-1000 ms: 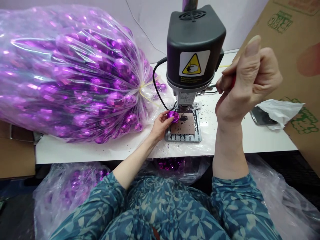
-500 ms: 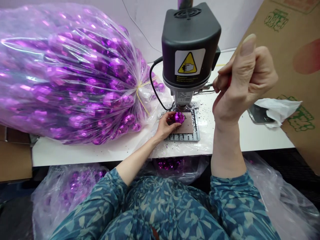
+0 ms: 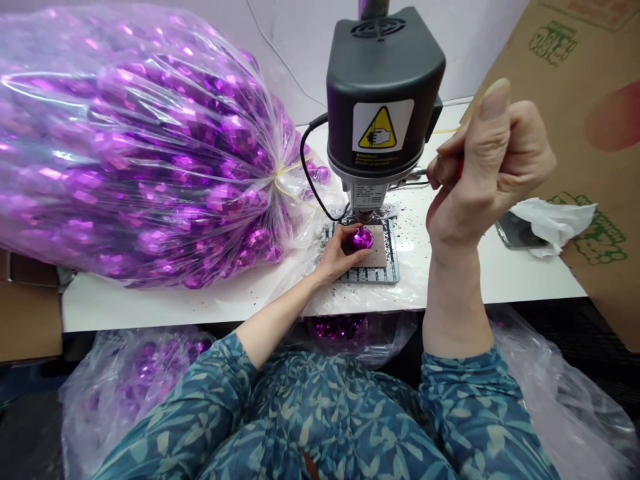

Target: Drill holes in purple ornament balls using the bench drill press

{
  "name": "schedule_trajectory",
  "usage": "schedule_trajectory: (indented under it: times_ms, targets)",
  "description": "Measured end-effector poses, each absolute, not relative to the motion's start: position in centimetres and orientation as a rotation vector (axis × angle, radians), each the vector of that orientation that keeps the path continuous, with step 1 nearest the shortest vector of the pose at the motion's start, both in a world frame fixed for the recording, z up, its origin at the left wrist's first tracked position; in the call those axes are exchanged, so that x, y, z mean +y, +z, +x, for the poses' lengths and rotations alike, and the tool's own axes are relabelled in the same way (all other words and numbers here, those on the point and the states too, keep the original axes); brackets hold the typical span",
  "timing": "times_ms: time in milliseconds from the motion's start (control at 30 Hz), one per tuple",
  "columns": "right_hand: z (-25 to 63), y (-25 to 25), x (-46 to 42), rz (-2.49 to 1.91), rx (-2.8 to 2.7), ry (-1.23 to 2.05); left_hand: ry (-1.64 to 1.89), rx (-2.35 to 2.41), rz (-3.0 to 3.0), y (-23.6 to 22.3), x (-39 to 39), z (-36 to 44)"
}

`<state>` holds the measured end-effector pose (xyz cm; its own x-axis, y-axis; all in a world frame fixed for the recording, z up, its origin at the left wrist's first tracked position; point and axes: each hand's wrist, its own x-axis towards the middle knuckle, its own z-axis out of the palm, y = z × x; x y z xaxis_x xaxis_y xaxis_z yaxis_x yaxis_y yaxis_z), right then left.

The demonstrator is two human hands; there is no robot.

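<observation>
My left hand [image 3: 337,255] pinches a shiny purple faceted ball [image 3: 362,238] between thumb and fingers. The ball rests on a brown square board [image 3: 376,256], which lies on the slotted metal base [image 3: 393,275] of a bench drill press [image 3: 385,93]. Directly above the ball is the lower end of the drill head; the bit itself is too small to make out. Raised at the right, my right hand [image 3: 493,167] is closed around the red grip of the press's feed lever [image 3: 417,175].
A big clear bag [image 3: 150,153] of purple balls, tied with yellow string, fills the table's left. Dark shavings lie around the base. A phone [image 3: 520,230] sits partly under white tissue [image 3: 557,220], beside a cardboard box [image 3: 575,133]. Another bag [image 3: 145,387] hangs below the table edge.
My left hand and the ball have shifted slightly to the right, under the drill head. My right hand stays closed on the lever, almost unmoved.
</observation>
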<state>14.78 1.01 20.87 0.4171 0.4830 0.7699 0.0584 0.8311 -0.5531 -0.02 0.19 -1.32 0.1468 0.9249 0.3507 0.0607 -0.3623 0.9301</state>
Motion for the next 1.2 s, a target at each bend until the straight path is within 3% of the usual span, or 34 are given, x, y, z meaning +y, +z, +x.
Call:
schedule_trajectory:
  times_ms: [1200]
  targets:
    - [14.9, 12.8, 2.3, -0.196, -1.018, 0.034, 1.297, 1.013, 1.561, 0.1, -0.3, 0.0]
